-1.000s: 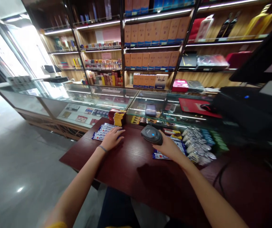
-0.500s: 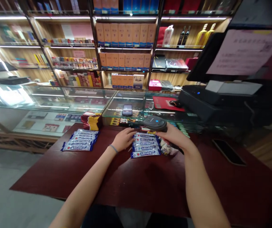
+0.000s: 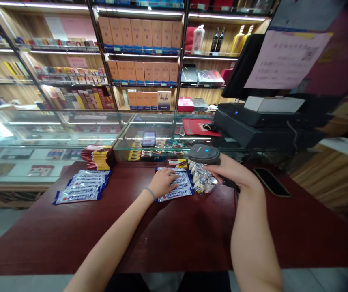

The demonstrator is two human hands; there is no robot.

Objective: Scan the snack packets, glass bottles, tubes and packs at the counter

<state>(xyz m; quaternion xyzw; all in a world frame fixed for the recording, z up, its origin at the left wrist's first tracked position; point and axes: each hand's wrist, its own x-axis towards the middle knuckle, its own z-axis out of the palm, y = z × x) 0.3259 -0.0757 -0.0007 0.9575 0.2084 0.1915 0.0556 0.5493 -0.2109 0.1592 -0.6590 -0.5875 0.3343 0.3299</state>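
My left hand (image 3: 163, 183) lies with fingers stretched over a row of blue and silver snack packets (image 3: 182, 190), covering their left part. In my right hand (image 3: 233, 170) is a dark handheld barcode scanner (image 3: 203, 154), its head pointing left. Below the scanner, several small clear-wrapped items (image 3: 203, 182) sit beside the packets' right end; what they are I cannot make out. Another row of blue and silver packets (image 3: 82, 184) lies at the left. Behind it stands a stack of red and yellow packets (image 3: 97, 157). One more red and yellow packet (image 3: 176, 163) lies behind the middle row.
A dark red table (image 3: 149, 243) carries everything, with a phone (image 3: 271, 182) at its right. Beyond are a glass display counter (image 3: 101, 117), a red mat with a mouse (image 3: 192, 126), and a black till with a monitor (image 3: 247, 121). Shelves of boxes (image 3: 143, 34) fill the back.
My left hand has moved right, from beside the middle row onto its packets. The scanner has shifted right, so more clear-wrapped items show. The whole view has turned slightly right.
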